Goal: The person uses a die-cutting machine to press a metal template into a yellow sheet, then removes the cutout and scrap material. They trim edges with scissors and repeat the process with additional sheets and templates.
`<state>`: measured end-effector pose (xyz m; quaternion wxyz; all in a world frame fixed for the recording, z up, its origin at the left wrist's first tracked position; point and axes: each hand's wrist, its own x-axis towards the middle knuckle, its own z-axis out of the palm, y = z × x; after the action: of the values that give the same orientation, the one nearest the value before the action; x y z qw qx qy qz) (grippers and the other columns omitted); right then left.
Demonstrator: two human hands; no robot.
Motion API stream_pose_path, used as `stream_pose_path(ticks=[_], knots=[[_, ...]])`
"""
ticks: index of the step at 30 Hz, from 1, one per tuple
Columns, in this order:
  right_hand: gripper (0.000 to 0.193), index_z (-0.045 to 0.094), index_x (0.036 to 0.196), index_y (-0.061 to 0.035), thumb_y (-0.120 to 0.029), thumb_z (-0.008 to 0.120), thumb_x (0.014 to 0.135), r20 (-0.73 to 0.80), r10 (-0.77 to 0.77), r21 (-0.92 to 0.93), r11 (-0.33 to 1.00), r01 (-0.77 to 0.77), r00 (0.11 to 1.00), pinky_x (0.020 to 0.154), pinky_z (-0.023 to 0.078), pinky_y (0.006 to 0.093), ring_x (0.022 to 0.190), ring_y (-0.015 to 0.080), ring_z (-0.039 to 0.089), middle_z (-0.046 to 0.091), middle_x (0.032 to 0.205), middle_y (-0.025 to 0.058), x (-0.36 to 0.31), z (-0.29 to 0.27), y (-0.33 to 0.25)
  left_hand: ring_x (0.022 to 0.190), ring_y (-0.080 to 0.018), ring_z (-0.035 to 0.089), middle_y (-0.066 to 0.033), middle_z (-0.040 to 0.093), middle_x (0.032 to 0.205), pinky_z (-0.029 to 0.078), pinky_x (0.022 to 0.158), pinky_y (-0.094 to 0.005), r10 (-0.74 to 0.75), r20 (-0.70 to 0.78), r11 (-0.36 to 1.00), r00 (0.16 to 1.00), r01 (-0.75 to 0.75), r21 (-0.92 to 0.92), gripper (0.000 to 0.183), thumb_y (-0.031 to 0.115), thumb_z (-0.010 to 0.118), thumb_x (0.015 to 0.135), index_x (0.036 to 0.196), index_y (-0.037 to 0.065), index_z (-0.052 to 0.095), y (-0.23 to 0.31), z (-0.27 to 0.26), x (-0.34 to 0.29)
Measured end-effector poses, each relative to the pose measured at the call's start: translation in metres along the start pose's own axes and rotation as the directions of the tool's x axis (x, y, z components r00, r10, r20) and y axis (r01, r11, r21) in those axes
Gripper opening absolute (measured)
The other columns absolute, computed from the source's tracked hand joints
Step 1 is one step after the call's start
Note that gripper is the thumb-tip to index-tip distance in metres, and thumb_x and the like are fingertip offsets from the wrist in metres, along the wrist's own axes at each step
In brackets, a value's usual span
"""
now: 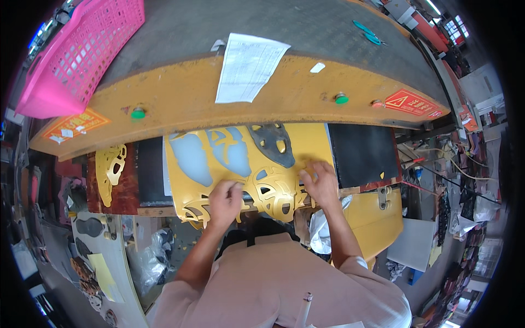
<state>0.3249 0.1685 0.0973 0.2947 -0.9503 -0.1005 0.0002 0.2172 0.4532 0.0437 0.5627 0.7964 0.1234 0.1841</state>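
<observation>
yellow flat sheet with holes (257, 162) lies on the flat black board (363, 156). bare left hand (225, 203) curls at its front, i can't tell if gripping; bare right hand (321, 185) is open at its right.

Yellow sheet (314, 138) appeared smooth and slightly glossy; base material undetermined. Dark piece (277, 157) looked matt. Beam (180, 80) appeared to be painted metal, scuffed along its edge. The 2 green buttons (342, 98) looked plastic. Basket (57, 92) was glossy plastic; note (250, 68), creased paper; shirt (257, 279), matt cloth.
</observation>
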Motion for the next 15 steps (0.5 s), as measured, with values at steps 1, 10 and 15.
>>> stream_pose_path(ticks=[1,10,15], knots=[[0.047,0.073,0.126,-0.0051,-0.036,0.076,0.091,0.010,-0.041,-0.024,0.999,0.041,0.999,0.110,0.047,0.0495,0.127,0.0427,0.059,0.067,0.131,0.0237,0.009,0.007,-0.012,0.063,-0.0217,0.060,-0.0094,0.062,0.073,0.051,0.063,-0.0355,0.146,0.053,0.987,0.988,-0.149,0.055,0.010,0.008,0.072,0.095,0.090,0.003,0.065,0.003,0.010,0.003],[0.088,0.062,0.149,-0.0123,-0.050,0.084,0.072,0.130,-0.150,-0.314,0.931,0.184,0.980,0.113,0.041,0.0601,0.142,0.0560,0.041,0.032,0.160,0.0398,-0.001,0.105,-0.061,0.070,-0.0271,0.064,-0.0056,0.066,0.074,0.050,0.068,-0.0410,0.530,0.332,0.796,0.780,-0.593,0.123,0.013,0.016,0.073,0.075,0.068,0.012,0.063,-0.004,0.063,-0.040],[0.091,0.063,0.149,-0.0067,-0.031,0.090,0.066,0.254,-0.045,0.224,0.974,-0.014,0.966,0.115,0.047,0.0423,0.137,0.0415,0.056,0.051,0.153,0.0332,-0.017,0.051,-0.043,0.068,-0.0255,0.061,-0.0050,0.064,0.067,0.048,0.066,-0.0407,0.500,0.355,0.796,0.790,-0.581,0.172,0.013,0.013,0.071,0.072,0.063,0.011,0.062,-0.004,0.057,-0.087]])
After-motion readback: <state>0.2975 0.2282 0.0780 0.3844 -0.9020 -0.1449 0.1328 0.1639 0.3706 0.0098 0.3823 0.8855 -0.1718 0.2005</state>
